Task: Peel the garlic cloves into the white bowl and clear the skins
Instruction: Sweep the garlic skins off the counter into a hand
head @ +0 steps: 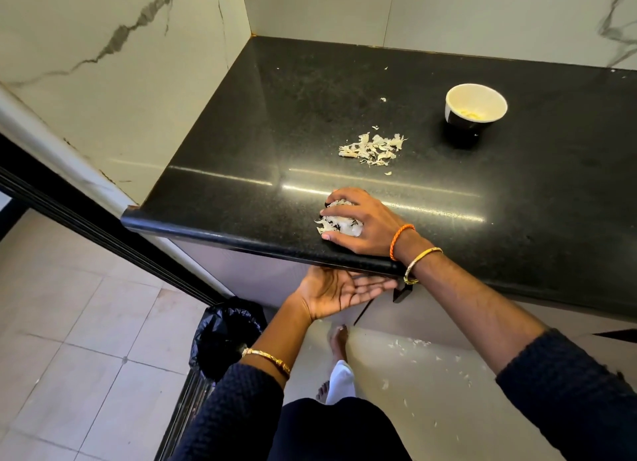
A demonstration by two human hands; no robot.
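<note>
My right hand lies on the black counter close to its front edge, fingers curled round a heap of white garlic skins. My left hand is held palm up, fingers straight, just below the counter edge under that heap. A second pile of skins lies further back on the counter. The white bowl stands at the back right, with pale peeled garlic showing at its bottom.
A bin lined with a black bag stands on the tiled floor at the left, below the counter. Scattered skin flakes lie on the floor by my feet. Marble walls close the counter at the left and back.
</note>
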